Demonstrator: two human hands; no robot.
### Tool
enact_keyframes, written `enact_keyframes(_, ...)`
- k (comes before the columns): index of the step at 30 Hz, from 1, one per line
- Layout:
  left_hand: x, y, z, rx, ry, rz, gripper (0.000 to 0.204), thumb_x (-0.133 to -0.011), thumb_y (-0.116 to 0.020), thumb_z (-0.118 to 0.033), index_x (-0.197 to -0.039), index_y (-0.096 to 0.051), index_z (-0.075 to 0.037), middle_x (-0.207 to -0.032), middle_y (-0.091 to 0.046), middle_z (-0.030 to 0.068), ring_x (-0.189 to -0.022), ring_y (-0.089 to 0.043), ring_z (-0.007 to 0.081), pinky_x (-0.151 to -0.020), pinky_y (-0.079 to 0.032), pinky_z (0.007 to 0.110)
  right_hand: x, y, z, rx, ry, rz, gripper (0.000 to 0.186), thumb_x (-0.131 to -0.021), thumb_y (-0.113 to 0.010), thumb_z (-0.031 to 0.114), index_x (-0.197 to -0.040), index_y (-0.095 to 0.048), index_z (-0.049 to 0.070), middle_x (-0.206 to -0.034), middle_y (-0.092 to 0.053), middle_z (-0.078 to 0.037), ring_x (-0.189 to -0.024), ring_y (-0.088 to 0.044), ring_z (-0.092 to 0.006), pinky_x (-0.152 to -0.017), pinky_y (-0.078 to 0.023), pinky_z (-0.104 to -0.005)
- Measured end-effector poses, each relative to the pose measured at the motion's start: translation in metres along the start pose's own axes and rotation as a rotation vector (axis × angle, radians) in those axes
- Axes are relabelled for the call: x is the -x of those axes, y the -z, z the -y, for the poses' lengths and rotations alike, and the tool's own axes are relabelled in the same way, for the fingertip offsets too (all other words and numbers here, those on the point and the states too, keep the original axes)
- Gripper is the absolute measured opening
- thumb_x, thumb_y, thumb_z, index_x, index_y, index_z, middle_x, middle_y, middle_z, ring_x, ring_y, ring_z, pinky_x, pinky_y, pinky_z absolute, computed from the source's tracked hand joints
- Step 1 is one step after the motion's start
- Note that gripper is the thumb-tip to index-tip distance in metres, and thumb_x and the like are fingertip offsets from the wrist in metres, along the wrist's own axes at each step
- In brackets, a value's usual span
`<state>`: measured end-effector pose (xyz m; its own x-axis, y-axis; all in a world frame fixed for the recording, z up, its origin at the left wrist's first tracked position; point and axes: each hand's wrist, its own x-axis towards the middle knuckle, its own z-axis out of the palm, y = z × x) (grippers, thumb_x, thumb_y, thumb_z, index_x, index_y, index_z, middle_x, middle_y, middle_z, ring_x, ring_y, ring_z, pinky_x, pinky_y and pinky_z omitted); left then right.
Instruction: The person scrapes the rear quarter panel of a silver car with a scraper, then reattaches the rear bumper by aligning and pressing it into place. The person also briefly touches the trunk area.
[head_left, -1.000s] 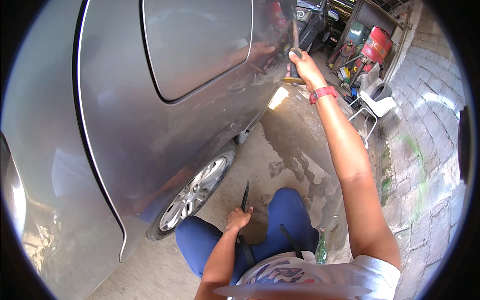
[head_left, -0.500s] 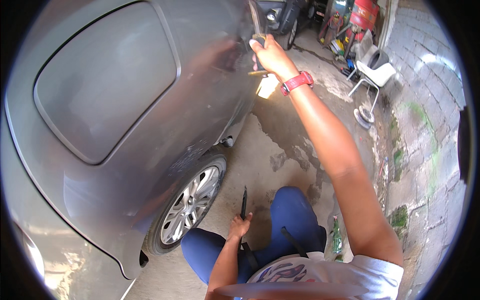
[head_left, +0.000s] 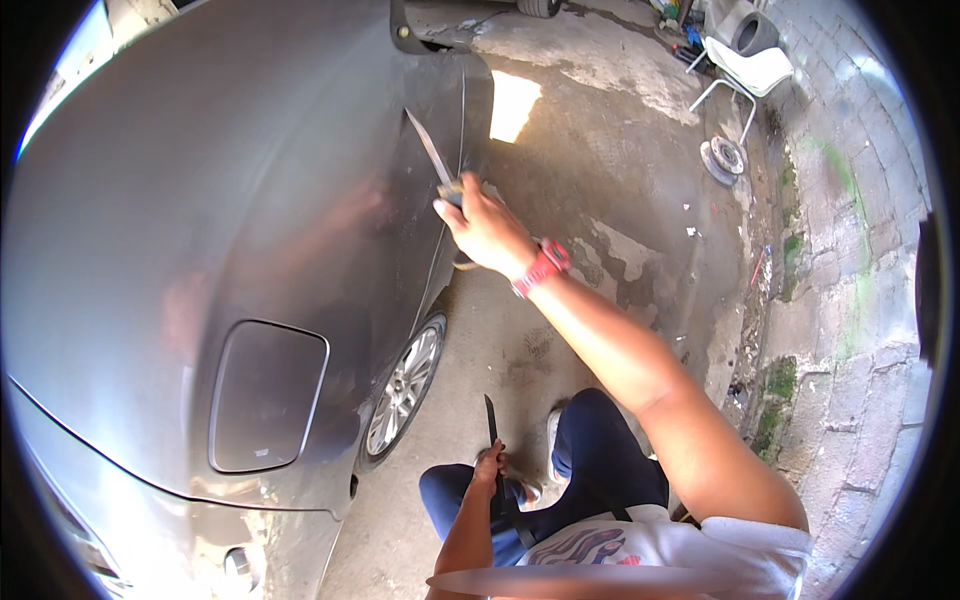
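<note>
My right hand (head_left: 487,232) is closed around the dark handle of a knife (head_left: 430,150), at the end of my outstretched arm. The knife has a long narrow blade and gold-coloured fittings at guard and handle end. Its blade points up and to the left, in front of the dark grey car's side panel (head_left: 290,200); I cannot tell whether the tip touches it. Low down, near my knees, my left hand (head_left: 489,465) grips a long narrow black object (head_left: 491,415) like a sheath, held upright. Its lower part runs down by my legs.
The car's fuel flap (head_left: 268,396) and wheel (head_left: 405,390) are to the left. A stone wall (head_left: 860,300) runs along the right. A white chair (head_left: 750,70) with a tyre (head_left: 755,34) stands far right, near metal discs (head_left: 722,160) on the stained concrete floor.
The view has shifted, showing more of the car and my feet. In the picture, my right hand with the knife is lower and farther left. My left hand still grips the black object.
</note>
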<state>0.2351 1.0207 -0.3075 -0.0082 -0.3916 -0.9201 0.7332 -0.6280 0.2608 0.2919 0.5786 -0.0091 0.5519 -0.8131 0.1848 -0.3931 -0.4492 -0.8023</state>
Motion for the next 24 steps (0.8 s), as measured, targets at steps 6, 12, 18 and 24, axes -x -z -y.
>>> enact_keyframes(6,0.142,-0.016,-0.014,0.197,0.190,-0.025,0.036,-0.110,-0.069,-0.048,-0.108,-0.060,-0.013,-0.076,-0.051,-0.0038,-0.057,-0.044,0.0062,-0.052,-0.040,0.024,0.185,0.071,-0.089,0.284,-0.487,0.237,0.054,-0.110,-0.061,0.050,-0.134,-0.045,0.004,-0.109,-0.074,-0.034,-0.101,-0.072,-0.0551,-0.081,-0.058,-0.0619)
enact_keyframes(12,0.261,-0.031,-0.046,-0.719,0.046,-0.305,0.062,-0.099,-0.073,-0.067,-0.114,-0.069,-0.007,-0.083,-0.066,0.0052,-0.067,-0.063,0.0177,-0.056,-0.053,0.034,0.535,0.220,-0.197,0.654,-1.204,1.176,0.047,-0.097,-0.061,0.021,-0.143,-0.072,0.017,-0.144,-0.073,-0.018,-0.124,-0.074,-0.0466,-0.093,-0.060,-0.0631)
enact_keyframes(18,0.354,-0.034,-0.076,-1.275,-0.055,-0.538,0.068,-0.099,-0.069,-0.065,-0.126,-0.068,-0.002,-0.123,-0.075,0.0318,-0.122,-0.070,0.0519,-0.104,-0.054,0.058,0.768,0.355,-0.189,0.697,-1.115,1.707,0.058,-0.105,-0.054,0.049,-0.143,-0.071,0.008,-0.140,-0.074,-0.017,-0.121,-0.075,-0.0360,-0.096,-0.061,-0.0518)
enact_keyframes(24,0.359,-0.034,-0.054,-1.263,0.100,-0.681,0.068,-0.099,-0.070,-0.060,-0.124,-0.068,0.003,-0.129,-0.074,0.0330,-0.127,-0.069,0.0495,-0.107,-0.054,0.059,0.700,0.386,-0.170,0.308,-1.384,0.886,0.057,-0.105,-0.064,0.046,-0.148,-0.062,0.008,-0.133,-0.074,-0.024,-0.117,-0.075,-0.0441,-0.085,-0.065,-0.0500)
